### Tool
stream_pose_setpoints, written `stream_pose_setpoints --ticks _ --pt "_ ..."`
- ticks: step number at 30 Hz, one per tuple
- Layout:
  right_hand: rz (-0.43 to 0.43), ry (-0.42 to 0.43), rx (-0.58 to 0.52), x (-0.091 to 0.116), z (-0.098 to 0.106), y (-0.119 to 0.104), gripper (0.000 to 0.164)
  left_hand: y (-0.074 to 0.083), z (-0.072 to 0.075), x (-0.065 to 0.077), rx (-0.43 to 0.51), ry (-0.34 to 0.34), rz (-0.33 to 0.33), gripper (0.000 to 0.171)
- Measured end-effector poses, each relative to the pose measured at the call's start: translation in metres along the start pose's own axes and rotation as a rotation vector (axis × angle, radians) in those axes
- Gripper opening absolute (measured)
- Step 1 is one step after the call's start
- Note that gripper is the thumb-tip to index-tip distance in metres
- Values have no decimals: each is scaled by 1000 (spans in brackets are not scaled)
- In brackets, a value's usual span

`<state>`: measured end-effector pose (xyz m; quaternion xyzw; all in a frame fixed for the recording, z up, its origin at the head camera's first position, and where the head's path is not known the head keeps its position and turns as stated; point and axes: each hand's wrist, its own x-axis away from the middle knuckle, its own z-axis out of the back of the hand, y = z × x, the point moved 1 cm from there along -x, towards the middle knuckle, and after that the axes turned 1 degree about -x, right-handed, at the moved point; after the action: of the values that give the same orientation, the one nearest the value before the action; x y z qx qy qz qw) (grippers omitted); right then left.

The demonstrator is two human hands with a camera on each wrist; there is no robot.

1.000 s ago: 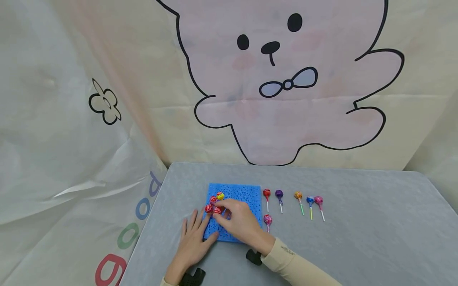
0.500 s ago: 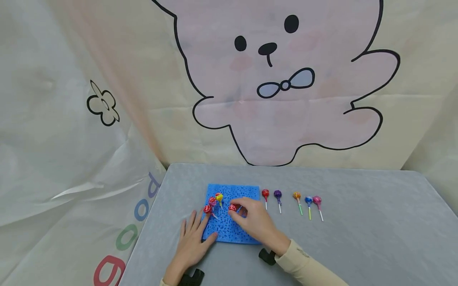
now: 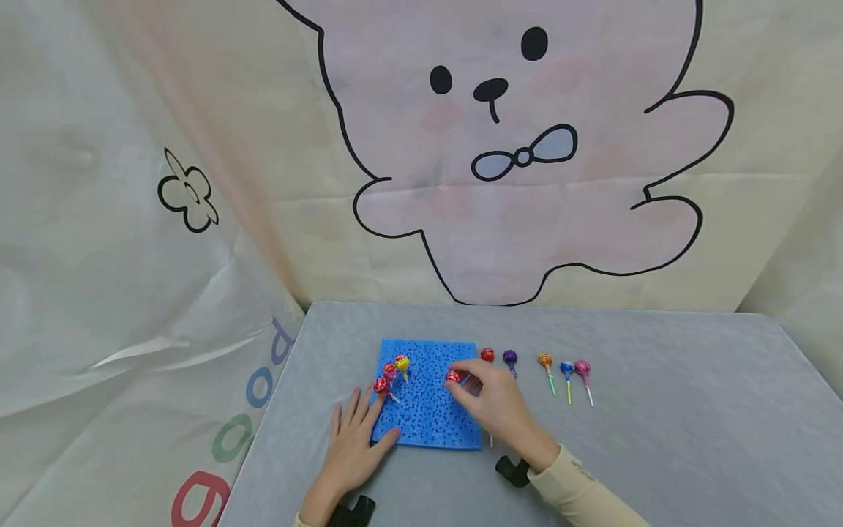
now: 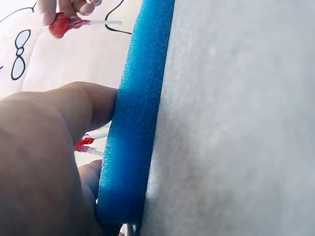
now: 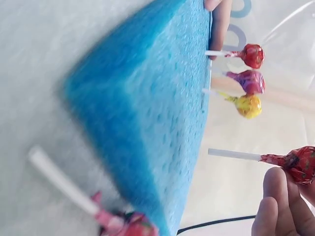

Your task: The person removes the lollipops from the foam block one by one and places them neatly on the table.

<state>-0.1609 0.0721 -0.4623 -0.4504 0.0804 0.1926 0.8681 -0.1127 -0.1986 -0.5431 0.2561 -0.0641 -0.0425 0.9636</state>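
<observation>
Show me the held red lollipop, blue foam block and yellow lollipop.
Held red lollipop (image 5: 301,164): right wrist view, on its wrapped head.
Blue foam block (image 3: 428,419): head view, on its top face.
Yellow lollipop (image 5: 247,106): right wrist view, on its wrapped head.

Lollipop (image 5: 130,226) cut off, tiny sleeve marking (image 3: 582,471), perhaps lettering

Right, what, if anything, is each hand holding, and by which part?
The right hand pinches a red lollipop by its wrapped head; the left hand holds nothing, touching the blue foam.
</observation>
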Motion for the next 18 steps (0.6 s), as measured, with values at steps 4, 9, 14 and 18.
stream_pose_setpoints --ticks 4,9,14,18 --pt "1 17 16 2 5 7 23 0 0 0 3 4 -2 82" --pt "0 47 30 5 12 13 24 1 1 0 3 6 0 82" --pt "-24 62 50 7 21 19 24 2 1 0 0 3 5 82" --pt "-62 63 61 10 28 24 25 2 0 0 -5 2 8 82"
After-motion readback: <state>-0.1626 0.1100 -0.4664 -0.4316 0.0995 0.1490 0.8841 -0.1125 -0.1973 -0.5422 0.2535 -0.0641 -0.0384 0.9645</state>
